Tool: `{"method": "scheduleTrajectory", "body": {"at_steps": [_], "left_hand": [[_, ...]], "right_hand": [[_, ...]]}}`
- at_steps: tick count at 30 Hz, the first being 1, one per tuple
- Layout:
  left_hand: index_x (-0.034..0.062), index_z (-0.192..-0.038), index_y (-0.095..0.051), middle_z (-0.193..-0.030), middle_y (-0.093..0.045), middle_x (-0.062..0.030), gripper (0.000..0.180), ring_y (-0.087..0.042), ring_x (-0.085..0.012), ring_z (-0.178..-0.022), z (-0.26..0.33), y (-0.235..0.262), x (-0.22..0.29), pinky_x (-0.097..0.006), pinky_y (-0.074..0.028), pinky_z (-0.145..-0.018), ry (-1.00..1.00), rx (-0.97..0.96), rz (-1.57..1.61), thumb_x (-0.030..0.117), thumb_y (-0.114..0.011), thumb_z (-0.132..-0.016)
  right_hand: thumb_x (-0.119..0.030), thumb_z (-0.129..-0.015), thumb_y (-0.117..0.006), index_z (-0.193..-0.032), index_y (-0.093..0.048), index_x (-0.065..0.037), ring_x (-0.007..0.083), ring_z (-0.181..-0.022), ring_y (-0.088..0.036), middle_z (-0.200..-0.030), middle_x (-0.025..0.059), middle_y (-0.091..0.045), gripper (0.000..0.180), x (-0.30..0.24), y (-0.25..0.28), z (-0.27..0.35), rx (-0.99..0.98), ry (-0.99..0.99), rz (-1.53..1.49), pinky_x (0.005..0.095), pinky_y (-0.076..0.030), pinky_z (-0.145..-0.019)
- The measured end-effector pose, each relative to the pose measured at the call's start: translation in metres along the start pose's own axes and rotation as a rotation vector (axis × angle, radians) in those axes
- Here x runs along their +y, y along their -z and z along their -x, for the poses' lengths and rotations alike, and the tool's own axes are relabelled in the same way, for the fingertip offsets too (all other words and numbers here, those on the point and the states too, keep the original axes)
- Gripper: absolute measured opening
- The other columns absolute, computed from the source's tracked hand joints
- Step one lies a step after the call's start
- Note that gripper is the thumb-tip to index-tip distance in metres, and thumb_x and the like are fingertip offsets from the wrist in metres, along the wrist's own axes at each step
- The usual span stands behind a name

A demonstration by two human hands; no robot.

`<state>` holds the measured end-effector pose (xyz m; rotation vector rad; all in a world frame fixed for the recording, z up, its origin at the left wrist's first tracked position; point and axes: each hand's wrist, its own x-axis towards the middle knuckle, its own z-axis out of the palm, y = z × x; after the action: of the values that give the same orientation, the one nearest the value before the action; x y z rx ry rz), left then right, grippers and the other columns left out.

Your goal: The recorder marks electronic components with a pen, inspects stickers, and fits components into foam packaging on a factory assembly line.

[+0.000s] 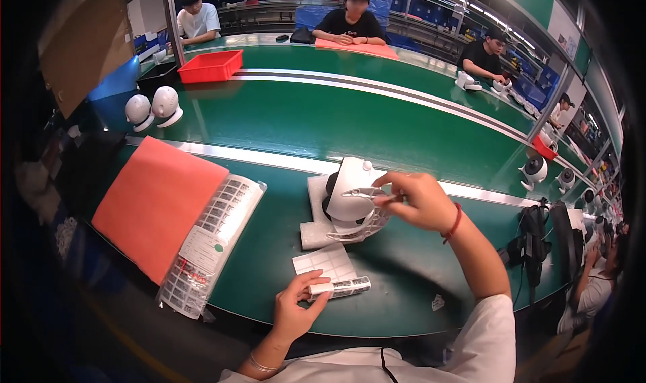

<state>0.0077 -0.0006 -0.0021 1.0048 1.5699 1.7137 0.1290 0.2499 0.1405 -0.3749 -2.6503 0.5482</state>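
A white rounded camera-like device [351,205] with a dark front rests tilted on white foam blocks [316,235] in the middle of the bench. My right hand [418,201] is at its right side, thumb and fingers pinched on a slim silvery tool [362,193] that lies across the device; its exact kind is unclear. Below, my left hand [299,308] holds a curled sheet of labels [346,288] between thumb and fingers. The sheet's pale gridded backing [328,260] spreads flat toward the device.
An orange-red mat [158,205] and bagged label sheets [215,238] lie left. Two white devices [165,105] and a red bin [212,66] stand farther back. Black straps or cables [533,238] lie right. A metal rail [282,160] crosses behind; people [353,23] sit opposite.
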Motion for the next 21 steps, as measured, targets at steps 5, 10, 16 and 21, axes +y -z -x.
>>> {"method": "scheduleTrajectory", "body": {"at_steps": [5,10,16,21], "left_hand": [[-0.0004,-0.118,-0.058,-0.102,-0.071,-0.0137,0.038,-0.068,-0.0137,-0.087,-0.001,-0.001,-0.001,-0.025,-0.055,-0.073,-0.019,-0.018,-0.001,0.002,-0.071,-0.082],[0.0001,-0.118,-0.058,-0.102,-0.071,-0.0131,0.037,-0.068,-0.0128,-0.085,0.000,0.003,-0.002,-0.024,-0.055,-0.072,-0.037,-0.022,-0.036,0.003,-0.071,-0.083],[0.0003,-0.118,-0.058,-0.102,-0.071,-0.0129,0.037,-0.068,-0.0129,-0.084,0.005,-0.001,0.001,-0.024,-0.055,-0.071,-0.047,-0.027,-0.048,0.003,-0.070,-0.084],[-0.0003,-0.118,-0.057,-0.102,-0.071,-0.0127,0.037,-0.068,-0.0126,-0.084,0.001,0.001,0.003,-0.024,-0.055,-0.071,-0.021,-0.036,-0.069,0.003,-0.071,-0.084]], "right_hand": [[-0.039,-0.077,-0.072,-0.080,-0.064,-0.006,0.0363,-0.065,-0.060,-0.067,0.0164,-0.061,0.034,0.019,0.002,-0.027,-0.360,0.005,0.165,0.0425,-0.046,-0.060],[-0.024,-0.074,-0.079,-0.075,-0.065,-0.004,0.0266,-0.052,-0.051,-0.060,0.0123,-0.056,0.024,0.031,0.012,-0.034,-0.198,0.085,0.025,0.0340,-0.040,-0.051],[-0.021,-0.072,-0.074,-0.074,-0.064,-0.012,0.0298,-0.060,-0.062,-0.068,0.0085,-0.063,0.014,0.103,-0.028,-0.022,0.368,-0.052,0.468,0.0400,-0.048,-0.054],[-0.010,-0.075,-0.059,-0.074,-0.059,-0.013,0.0279,-0.059,-0.062,-0.069,0.0062,-0.059,0.003,0.188,-0.082,-0.011,0.533,-0.031,0.725,0.0397,-0.048,-0.051]]}}
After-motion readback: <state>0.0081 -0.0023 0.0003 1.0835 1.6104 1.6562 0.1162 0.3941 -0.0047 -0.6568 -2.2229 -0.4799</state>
